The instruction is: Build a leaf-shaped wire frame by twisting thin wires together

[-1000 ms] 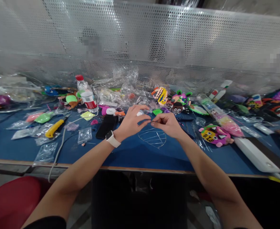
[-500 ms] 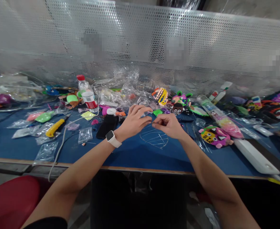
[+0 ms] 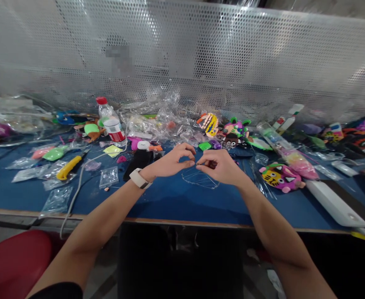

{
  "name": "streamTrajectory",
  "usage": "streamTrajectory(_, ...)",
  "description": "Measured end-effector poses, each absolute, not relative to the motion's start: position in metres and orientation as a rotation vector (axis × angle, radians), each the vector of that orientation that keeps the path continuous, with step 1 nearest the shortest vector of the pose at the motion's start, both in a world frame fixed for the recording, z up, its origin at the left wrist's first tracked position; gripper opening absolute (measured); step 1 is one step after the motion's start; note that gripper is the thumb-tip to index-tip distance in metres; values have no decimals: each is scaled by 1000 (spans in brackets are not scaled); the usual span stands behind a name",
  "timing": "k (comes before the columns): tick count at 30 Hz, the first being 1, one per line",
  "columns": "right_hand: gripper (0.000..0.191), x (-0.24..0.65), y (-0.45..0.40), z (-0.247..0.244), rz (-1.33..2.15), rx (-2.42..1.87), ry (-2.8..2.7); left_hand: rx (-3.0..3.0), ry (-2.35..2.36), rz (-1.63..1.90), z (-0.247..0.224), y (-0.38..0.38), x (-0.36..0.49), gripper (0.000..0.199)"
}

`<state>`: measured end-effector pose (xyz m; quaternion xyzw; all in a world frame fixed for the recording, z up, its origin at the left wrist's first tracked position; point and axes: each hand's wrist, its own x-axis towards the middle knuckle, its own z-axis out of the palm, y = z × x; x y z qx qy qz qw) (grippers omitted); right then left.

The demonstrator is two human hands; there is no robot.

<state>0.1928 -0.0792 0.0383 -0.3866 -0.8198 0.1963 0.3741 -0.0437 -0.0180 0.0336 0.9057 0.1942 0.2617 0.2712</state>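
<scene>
A thin wire frame, leaf-shaped with crossing strands, (image 3: 201, 180) hangs just below my hands over the blue table (image 3: 182, 205). My left hand (image 3: 174, 161), with a pale watch band (image 3: 139, 178) on its wrist, has its thumb and fingers curled close together near the frame's upper left. Opposite it, my right hand (image 3: 216, 165) pinches at the frame's upper end, fingertips almost meeting those of the left. What lies between the fingertips is too small to name.
Behind the hands are a green packet (image 3: 205, 145), a striped clay figure (image 3: 210, 124) and clear bags. To the left lie a yellow cutter (image 3: 69, 167), a black phone (image 3: 137, 163) and a bottle (image 3: 112, 124); to the right, a clay cat face (image 3: 281, 177) and a white power bank (image 3: 334, 203).
The left wrist has turned and its fingers have come closer to the right hand's fingertips. The wire frame looks flatter, tilted differently. The view has shifted slightly.
</scene>
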Motion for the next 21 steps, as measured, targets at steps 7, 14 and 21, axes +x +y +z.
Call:
streamTrajectory(7,28,202,-61,31,934,-1076,-2023,2344,585,710,30,-15,-40,22)
streamTrajectory(14,26,245,-36,27,103,-1900,-1935,2543,767,870,-3,1,-37,13)
streamTrajectory(21,26,272,-25,17,190,-2468,-1900,2732,1006,962,-20,4,-33,11)
